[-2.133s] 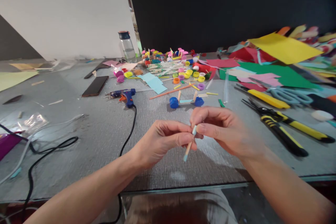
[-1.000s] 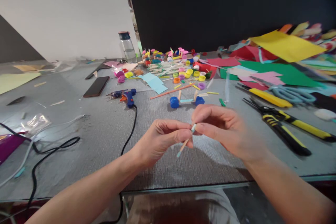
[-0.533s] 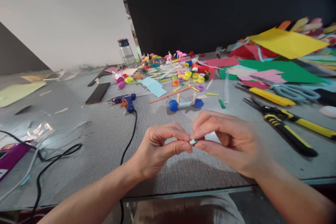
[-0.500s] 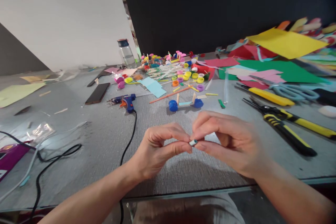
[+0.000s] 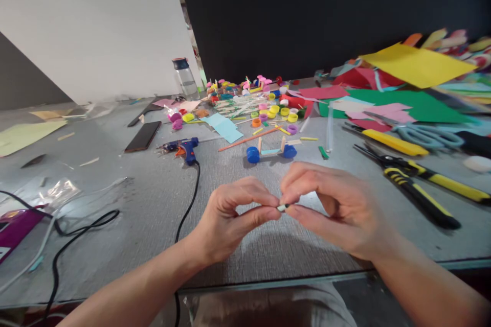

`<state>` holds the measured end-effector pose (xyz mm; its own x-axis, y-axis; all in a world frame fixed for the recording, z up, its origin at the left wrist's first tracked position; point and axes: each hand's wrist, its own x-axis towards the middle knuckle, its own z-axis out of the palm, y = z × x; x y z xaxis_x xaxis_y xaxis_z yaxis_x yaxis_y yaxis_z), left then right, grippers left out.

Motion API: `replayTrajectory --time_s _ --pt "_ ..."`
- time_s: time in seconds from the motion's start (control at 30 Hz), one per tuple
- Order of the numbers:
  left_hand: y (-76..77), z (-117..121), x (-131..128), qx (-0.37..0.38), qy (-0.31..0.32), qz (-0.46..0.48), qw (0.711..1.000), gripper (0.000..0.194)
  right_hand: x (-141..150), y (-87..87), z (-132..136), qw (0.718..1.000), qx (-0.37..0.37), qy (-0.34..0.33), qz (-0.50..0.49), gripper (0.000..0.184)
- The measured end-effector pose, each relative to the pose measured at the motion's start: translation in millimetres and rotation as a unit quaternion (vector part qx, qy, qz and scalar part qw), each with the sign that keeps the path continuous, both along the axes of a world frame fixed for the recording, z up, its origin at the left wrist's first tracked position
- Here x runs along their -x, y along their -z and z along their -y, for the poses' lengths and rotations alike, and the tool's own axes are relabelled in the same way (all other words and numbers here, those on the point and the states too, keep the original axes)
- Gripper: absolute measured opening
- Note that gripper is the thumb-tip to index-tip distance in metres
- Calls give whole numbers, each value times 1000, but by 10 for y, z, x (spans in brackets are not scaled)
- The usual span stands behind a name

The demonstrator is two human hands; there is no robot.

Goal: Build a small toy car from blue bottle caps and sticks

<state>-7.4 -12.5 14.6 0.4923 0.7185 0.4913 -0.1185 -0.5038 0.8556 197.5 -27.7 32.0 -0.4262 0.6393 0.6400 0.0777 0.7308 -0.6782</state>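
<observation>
Between my two hands is a small pale rolled piece (image 5: 283, 208), light green-white with a dark spot at its right end. My left hand (image 5: 240, 217) pinches its left end between thumb and fingers. On the other end, the thumb and fingertips of my right hand (image 5: 330, 204) close in a pinch. Most of the piece is hidden by the fingertips. Just beyond the hands stands a small construction with blue bottle-cap wheels (image 5: 252, 154), a light blue strip (image 5: 270, 152) and short upright sticks.
A blue glue gun (image 5: 186, 149) lies left, its black cord running to the front edge. Pliers (image 5: 414, 173), a yellow cutter (image 5: 397, 141) and scissors (image 5: 429, 134) lie right. Behind are colored caps, a water bottle (image 5: 185, 79) and paper sheets (image 5: 420, 64). A phone (image 5: 142, 136) is at left.
The small rolled piece has turned slightly in my fingertips, its dark end now facing more to the right. Both hands have otherwise hardly moved.
</observation>
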Motion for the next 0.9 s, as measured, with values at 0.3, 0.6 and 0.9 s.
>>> replayTrajectory --time_s 0.3,0.6,0.9 --pt "29 -19 -8 47 -27 12 998 6 -17 44 -49 999 34 5 1 8" --pt "-49 -61 18 81 -107 -23 991 17 -630 -281 -258 948 17 316 -17 15" --pt "13 -89 39 57 -95 -23 994 18 -2180 -217 -517 765 54 511 389 28"
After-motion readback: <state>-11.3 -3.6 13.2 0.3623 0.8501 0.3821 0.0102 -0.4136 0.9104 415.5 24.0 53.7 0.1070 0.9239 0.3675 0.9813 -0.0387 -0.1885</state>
